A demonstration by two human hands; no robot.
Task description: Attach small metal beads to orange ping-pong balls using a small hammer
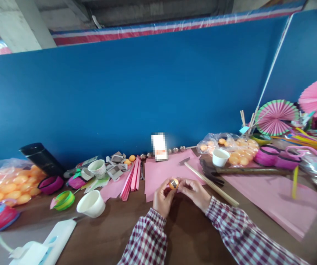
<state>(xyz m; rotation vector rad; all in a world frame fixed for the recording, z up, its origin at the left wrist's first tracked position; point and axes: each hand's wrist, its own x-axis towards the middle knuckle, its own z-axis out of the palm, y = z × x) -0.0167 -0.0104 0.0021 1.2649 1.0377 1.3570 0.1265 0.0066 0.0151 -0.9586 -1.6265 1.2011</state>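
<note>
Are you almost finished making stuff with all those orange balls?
Not nearly. Done: paper fans stand open on the right. In hand: left hand and right hand pinch one orange ball. Left: two bags of balls look full.

Even, bright daylight fills the scene, and shadows are soft: a faint one lies under the white cup (91, 203) on the near left of the bench (114, 235), another beside the yellow stick (295, 182) on the right. The blue wall (136, 95) shows a mild sheen, without harsh glare. The wide lens bends straight lines, and the far right corner darkens into vignette. Edges smear, most on the near left and right; the centre is sharper, though a small label (159, 147) there is pixelated.
</note>
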